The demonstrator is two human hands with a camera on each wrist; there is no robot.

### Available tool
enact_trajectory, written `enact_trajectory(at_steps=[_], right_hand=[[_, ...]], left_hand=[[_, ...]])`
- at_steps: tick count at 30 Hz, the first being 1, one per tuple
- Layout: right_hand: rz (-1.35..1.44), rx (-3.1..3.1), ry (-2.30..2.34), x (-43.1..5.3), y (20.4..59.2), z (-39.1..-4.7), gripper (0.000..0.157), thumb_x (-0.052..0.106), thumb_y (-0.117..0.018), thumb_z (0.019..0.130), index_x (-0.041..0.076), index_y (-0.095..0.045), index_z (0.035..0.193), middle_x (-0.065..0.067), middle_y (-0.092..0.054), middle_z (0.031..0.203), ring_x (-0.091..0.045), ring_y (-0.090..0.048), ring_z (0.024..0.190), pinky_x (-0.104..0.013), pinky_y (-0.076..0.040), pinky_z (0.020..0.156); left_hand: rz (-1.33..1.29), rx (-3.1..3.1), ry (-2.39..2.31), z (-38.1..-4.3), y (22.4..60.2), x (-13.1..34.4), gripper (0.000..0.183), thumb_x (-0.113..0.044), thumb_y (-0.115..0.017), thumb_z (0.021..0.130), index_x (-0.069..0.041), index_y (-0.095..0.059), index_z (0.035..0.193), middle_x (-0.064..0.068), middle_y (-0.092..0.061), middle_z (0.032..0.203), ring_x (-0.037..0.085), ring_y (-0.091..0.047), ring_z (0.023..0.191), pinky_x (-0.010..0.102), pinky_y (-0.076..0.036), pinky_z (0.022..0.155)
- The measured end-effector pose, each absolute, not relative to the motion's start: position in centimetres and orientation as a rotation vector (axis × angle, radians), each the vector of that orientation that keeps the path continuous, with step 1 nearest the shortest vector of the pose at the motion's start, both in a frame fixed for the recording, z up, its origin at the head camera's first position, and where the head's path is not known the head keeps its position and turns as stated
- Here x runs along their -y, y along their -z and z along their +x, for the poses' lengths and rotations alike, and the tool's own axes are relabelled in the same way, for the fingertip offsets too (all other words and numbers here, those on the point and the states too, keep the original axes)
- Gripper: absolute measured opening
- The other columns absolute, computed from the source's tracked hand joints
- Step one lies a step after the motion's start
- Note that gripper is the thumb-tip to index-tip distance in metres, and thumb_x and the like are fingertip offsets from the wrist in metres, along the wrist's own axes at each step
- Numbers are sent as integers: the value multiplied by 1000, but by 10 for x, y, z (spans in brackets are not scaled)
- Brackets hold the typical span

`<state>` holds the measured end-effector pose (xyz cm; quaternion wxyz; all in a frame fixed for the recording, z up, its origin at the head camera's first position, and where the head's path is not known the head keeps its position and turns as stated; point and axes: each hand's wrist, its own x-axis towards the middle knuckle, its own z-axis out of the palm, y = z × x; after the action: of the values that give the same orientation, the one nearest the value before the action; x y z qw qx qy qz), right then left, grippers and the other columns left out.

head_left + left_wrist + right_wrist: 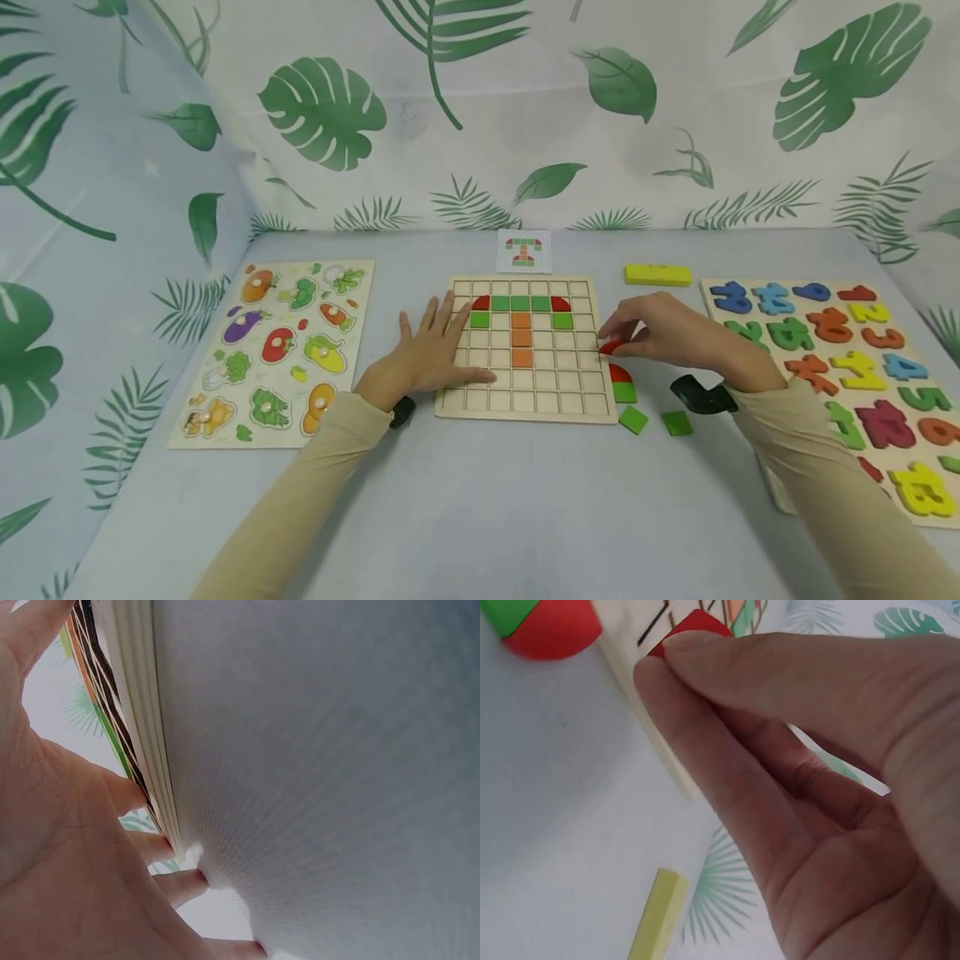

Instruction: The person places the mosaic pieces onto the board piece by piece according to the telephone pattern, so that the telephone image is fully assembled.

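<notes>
A wooden grid board (pixel 483 402) lies in the middle of the table, with green, red and orange tiles set in a T shape in its upper part. My left hand (pixel 427 354) rests with spread fingers on the board's left side. In the left wrist view, fingertips (pixel 184 885) touch along the board's edge. With thumb and forefinger my right hand (pixel 667 333) pinches a red quarter-round tile (pixel 697 625) at the board's right edge. Just below that hand lie another red quarter-round tile (pixel 619 373) and a green square tile (pixel 625 392).
Two loose green tiles (pixel 633 420) lie right of the board's lower corner. Behind the board is a pattern card (pixel 524 251), with a yellow block (pixel 657 275) to its right. A vegetable puzzle (pixel 300 275) sits at left, a letter-and-number puzzle (pixel 780 492) at right.
</notes>
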<state>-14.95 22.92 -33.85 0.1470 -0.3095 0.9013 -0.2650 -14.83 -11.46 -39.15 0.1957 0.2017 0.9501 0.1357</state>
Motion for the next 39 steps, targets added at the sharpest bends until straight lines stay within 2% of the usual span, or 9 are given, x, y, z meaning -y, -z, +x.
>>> enact_trajectory(at_steps=[6, 11, 15, 19, 26, 39], right_hand=[[-896, -2524, 768, -221, 336, -149, 24, -6, -79, 88, 1, -81, 111, -1, -66, 97, -22, -71, 97, -35, -62, 81], [-910, -2518, 787, -216, 338, -149, 16, -5, -78, 90, 6, -79, 101, 0, -67, 99, -18, -68, 93, -32, -60, 78], [-896, -2523, 821, -209, 341, -149, 15, -3, -79, 90, 9, -72, 95, 2, -69, 95, -17, -68, 91, -36, -60, 81], [-895, -2542, 849, -198, 343, -150, 15, -1, -82, 89, 10, -71, 92, 4, -71, 91, -17, -69, 91, -40, -59, 85], [-947, -2537, 960, -182, 350, -148, 14, -1, -84, 86, 8, -77, 95, 2, -74, 93, -16, -71, 87, -39, -60, 81], [-958, -2561, 989, -169, 363, -151, 15, -5, -80, 89, 1, -81, 102, -5, -76, 101, -20, -70, 91, -38, -61, 82]], left_hand=[[568, -2663, -372, -149, 392, 115, 115, -70, -63, 93, -12, 0, 170, 17, 17, 173, 40, 13, 159, 77, 7, 116], [568, -2669, -370, -150, 393, 115, 115, -71, -63, 93, -12, -1, 170, 17, 16, 173, 40, 13, 159, 77, 7, 116], [566, -2665, -373, -150, 393, 115, 115, -71, -63, 92, -12, -1, 170, 18, 16, 173, 40, 12, 159, 77, 7, 116], [563, -2661, -373, -149, 392, 116, 115, -71, -63, 93, -12, 0, 170, 18, 17, 173, 40, 12, 159, 77, 7, 116], [567, -2658, -376, -149, 391, 116, 115, -71, -63, 93, -12, 0, 170, 18, 17, 173, 40, 12, 159, 77, 6, 116], [568, -2658, -369, -150, 393, 115, 115, -71, -62, 93, -13, 1, 170, 16, 18, 173, 39, 13, 159, 76, 7, 117]])
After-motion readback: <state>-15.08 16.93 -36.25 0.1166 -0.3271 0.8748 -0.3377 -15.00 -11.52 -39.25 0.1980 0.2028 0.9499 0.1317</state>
